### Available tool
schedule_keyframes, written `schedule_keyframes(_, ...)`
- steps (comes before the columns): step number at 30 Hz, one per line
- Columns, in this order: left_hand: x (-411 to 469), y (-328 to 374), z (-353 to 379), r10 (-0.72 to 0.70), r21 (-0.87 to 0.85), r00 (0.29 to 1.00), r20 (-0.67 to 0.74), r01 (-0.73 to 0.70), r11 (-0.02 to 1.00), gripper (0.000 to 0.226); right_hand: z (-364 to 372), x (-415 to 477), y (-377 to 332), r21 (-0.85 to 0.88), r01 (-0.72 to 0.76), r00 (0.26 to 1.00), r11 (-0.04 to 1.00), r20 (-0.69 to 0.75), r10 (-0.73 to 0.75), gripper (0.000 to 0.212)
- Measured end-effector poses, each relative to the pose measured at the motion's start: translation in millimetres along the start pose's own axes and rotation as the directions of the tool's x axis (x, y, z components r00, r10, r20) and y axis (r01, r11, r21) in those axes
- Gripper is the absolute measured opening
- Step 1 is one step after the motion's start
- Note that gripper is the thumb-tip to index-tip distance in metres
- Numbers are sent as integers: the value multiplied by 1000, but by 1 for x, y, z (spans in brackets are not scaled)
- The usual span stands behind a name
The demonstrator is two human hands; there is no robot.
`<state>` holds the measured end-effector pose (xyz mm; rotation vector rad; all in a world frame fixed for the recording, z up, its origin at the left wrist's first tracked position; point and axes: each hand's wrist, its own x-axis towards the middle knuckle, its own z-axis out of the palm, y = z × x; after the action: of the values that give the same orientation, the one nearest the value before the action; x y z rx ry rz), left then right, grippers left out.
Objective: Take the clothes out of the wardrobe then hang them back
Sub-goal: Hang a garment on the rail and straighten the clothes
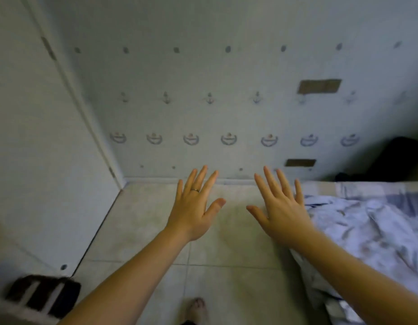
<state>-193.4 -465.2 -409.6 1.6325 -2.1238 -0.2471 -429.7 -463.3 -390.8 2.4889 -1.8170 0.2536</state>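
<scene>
White hinged panel [34, 141], probably wardrobe; left hand [194, 208], right hand [281, 213] splayed, empty. Pre-start; next: open it, grab clothes.

One wide-angle view, worn on the head, faces forward and steeply down onto the tiled floor [226, 252] and the patterned wall [203, 73] ahead. The left hand [195, 211] and right hand [281, 213] reach out mid-frame, close to the lens; a bare foot [198, 307] marks the bottom edge.

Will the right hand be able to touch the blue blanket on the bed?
Probably yes. The right hand is open, right beside the blanket, and nothing lies between them.
</scene>
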Motion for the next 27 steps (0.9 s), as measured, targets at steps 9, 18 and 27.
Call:
schedule_keyframes(9, 172, 38, 131, 252, -118, 923, 291, -226, 967, 91, 64, 31, 124, 79, -591, 805, 803, 123, 580, 76)
schedule_keyframes(18, 308, 99, 228, 510, -195, 687, 517, -486, 852, 97, 92, 33, 191, 86, -918, 397, 388, 248, 884, 74)
schedule_keyframes(27, 366, 208, 315, 625, -331, 476, 618, -564, 757, 99, 104, 10, 270, 80, -995, 77, 59, 250, 965, 74)
